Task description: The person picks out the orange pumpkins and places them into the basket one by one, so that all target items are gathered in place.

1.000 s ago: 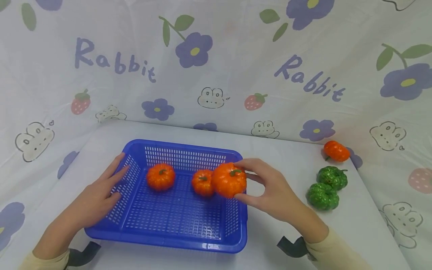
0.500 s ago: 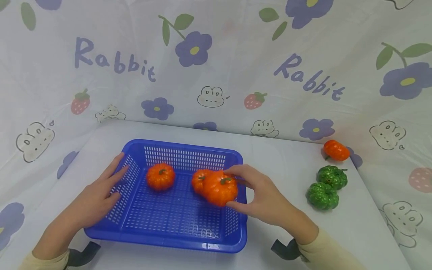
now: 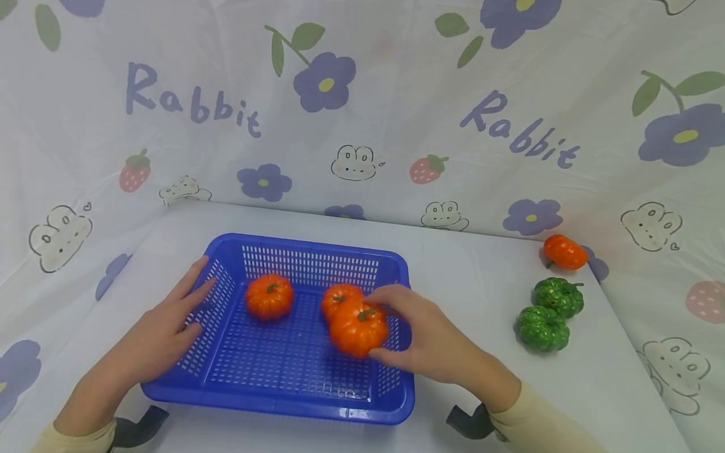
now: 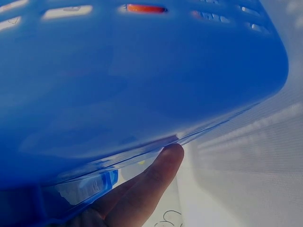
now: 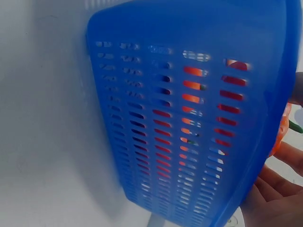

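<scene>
My right hand (image 3: 427, 336) holds an orange toy pumpkin (image 3: 358, 328) with a green stem, thumb at its near side and fingers at its far side. This pumpkin is over the right part of a blue plastic basket (image 3: 277, 412), partly covering a smaller orange pumpkin (image 3: 337, 294) in it. Another orange pumpkin (image 3: 270, 297) sits at the basket's left. My left hand (image 3: 155, 343) rests on the left rim with fingers extended; in the left wrist view a finger (image 4: 158, 177) touches the rim. In the right wrist view, orange shows through the slots of the basket wall (image 5: 165, 123).
On the right of the white table (image 3: 470, 270) lie two green pumpkins, one nearer (image 3: 542, 329) and one farther (image 3: 557, 298). An orange pumpkin (image 3: 565, 252) lies on its side behind them. A printed cloth (image 3: 385, 113) hangs at the back.
My right hand has carried the orange pumpkin left and toward me, from near the basket's right wall further in over the basket. My left hand has stayed put.
</scene>
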{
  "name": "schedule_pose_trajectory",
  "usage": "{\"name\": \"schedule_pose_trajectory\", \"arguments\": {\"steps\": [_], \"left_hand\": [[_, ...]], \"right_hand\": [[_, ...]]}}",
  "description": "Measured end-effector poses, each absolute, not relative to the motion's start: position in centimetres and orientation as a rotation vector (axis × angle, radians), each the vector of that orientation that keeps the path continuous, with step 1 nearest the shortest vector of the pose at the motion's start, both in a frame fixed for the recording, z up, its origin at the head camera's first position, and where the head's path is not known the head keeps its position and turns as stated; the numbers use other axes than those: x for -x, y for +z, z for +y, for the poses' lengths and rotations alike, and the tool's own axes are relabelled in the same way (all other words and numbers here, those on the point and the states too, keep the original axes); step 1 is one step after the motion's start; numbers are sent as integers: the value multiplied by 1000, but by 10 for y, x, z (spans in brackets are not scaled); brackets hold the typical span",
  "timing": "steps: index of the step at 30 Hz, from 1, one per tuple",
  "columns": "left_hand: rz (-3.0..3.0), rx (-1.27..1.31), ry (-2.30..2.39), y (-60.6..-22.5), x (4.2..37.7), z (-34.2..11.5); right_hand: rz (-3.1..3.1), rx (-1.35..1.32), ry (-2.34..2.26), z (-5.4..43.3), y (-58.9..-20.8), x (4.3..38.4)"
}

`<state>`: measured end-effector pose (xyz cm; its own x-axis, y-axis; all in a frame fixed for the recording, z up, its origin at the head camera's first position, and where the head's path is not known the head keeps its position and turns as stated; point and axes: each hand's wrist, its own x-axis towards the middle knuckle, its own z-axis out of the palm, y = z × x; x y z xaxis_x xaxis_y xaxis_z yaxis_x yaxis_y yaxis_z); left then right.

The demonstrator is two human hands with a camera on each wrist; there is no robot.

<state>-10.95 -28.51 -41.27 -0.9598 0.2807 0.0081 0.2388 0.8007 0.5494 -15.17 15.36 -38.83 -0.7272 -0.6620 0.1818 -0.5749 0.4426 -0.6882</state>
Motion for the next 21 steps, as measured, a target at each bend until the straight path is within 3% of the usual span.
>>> {"name": "schedule_pose_trajectory", "arguments": {"steps": [21], "left_hand": [[2919,-423,868,-414,110,-286]], "right_hand": [[2553,1065,-836,132,-391,151]]}}
